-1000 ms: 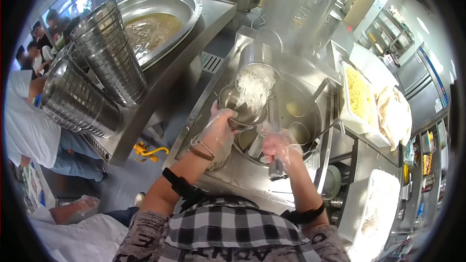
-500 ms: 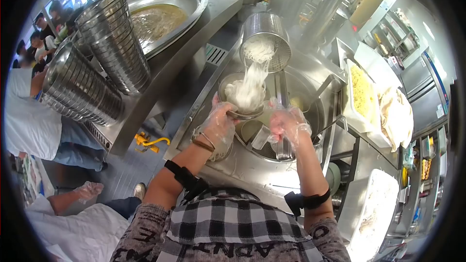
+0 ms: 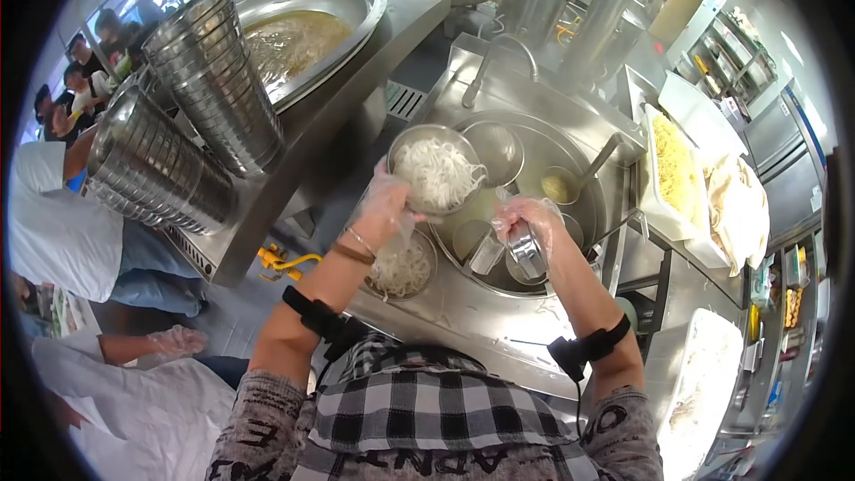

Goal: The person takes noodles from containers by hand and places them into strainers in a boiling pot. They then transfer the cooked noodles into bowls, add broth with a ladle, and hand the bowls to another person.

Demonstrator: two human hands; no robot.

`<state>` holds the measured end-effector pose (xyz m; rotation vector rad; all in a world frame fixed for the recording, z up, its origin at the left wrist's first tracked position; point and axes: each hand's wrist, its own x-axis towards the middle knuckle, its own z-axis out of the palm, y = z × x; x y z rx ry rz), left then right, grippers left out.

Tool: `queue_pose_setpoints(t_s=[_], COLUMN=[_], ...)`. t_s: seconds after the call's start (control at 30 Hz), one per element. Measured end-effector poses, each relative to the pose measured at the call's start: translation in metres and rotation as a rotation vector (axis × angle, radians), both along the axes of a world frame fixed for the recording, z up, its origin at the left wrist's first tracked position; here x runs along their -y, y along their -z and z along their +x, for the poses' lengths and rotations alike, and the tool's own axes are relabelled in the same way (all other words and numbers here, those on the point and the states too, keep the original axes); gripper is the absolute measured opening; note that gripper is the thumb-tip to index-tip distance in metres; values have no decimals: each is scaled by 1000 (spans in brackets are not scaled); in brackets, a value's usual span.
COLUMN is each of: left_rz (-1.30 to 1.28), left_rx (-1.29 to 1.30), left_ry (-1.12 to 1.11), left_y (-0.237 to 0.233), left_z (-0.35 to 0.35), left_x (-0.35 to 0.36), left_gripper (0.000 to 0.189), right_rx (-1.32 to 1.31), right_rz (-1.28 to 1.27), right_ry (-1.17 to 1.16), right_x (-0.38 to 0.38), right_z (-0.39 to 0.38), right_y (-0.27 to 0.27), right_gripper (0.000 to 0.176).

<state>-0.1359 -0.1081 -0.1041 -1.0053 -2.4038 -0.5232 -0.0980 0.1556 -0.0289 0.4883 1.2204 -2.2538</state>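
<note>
My left hand [image 3: 385, 202], in a clear plastic glove, grips the rim of a metal bowl [image 3: 398, 146] filled with white noodles [image 3: 436, 175]. My gloved right hand [image 3: 527, 216] is wrapped round the broad metal handle of a noodle strainer [image 3: 495, 153]. Its perforated basket is now at the pot [image 3: 595, 205], just right of the bowl, with its mouth facing up. Beneath my left wrist, a second bowl of noodles [image 3: 403, 269] rests on the steel counter. Another strainer handle [image 3: 485, 254] lies beside my right hand.
A ladle [image 3: 563, 185] sits in the pot. On the right are a tub of yellow noodles [image 3: 674, 169], a cloth [image 3: 739, 205] and a white tray [image 3: 699, 383]. Stacked metal bowls [image 3: 209, 80] and a broth pan [image 3: 356, 27] stand left. A co-worker's gloved hand [image 3: 178, 340] is lower left.
The strainer was tipped, pouring noodles into the bowl; now it is turned upright and lowered to the pot. My left hand has moved the filled bowl slightly left and up.
</note>
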Motion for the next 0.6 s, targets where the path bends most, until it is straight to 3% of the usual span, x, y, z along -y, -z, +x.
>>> queue_pose_setpoints(t_s=[0.07,0.1,0.17,0.2,0.23,0.37,0.4,0.47,0.6], left_rz=[444,439,660,655,503,208,208,179,239], left_rx=[35,32,711,710,513,24,24,3,54], left_ry=[79,85,-377,-373,-429,-476,-474,-448,-456], left_y=[-15,-35,-86,-94,-99,-112,-115,-123,-124], left_z=[-34,-43,-44,-44,-44,-41,-41,-39,-38], left_x=[-13,-22,-44,-51,-57,-78,-81,-84,-65], left_gripper=[59,59,65,65,67,70,70,69,69], right_rx=[-7,-11,52,120,282,171,169,37,-13], right_rz=[-96,-183,-261,-333,-534,-520,-520,-135,-146], right_ry=[-35,-77,-165,-259,-85,-260,-258,-34,1], right_x=[0,-1,-4,-6,1,5,4,17,3], right_z=[3,3,-12,-17,-16,-28,-26,-7,2], right_y=[-7,-10,-1,2,0,-7,-10,-41,-32], right_gripper=[12,19,21,24,25,22,22,21,22])
